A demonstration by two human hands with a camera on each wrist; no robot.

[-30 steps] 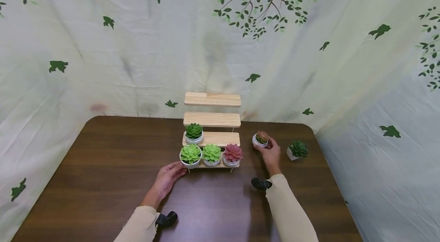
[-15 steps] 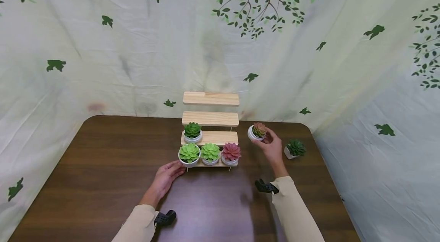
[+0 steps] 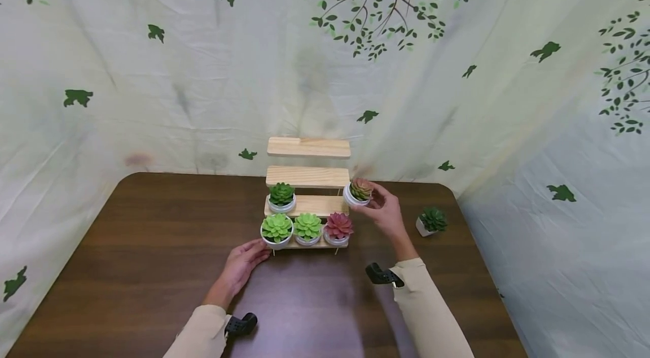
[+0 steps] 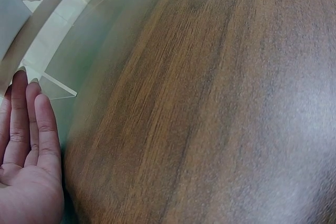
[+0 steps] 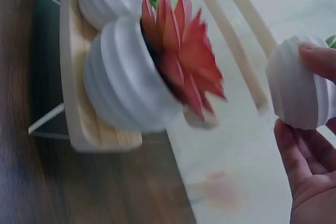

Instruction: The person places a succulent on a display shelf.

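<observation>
My right hand (image 3: 384, 213) pinches a white ribbed pot with a reddish-brown succulent (image 3: 361, 190) at the right end of the tiered wooden stand (image 3: 310, 177). In the right wrist view the thumb and fingers grip the white pot (image 5: 298, 82). Fairly straight, the fingers of my left hand (image 3: 240, 267) touch the stand's front left corner, beside a potted light green succulent (image 3: 276, 228). On the lowest tier also sit another light green succulent (image 3: 307, 226) and a red succulent (image 3: 338, 226). A dark green succulent (image 3: 281, 195) occupies the left of the second tier.
A dark green succulent in a small white pot (image 3: 431, 221) stands on the brown table (image 3: 152, 267) at the right. Behind the table hangs a pale curtain (image 3: 203, 64) printed with leaves.
My right hand has lifted the reddish-brown succulent and carried it left, from the table's right side to the stand's right end. The left hand stays at the stand's corner.
</observation>
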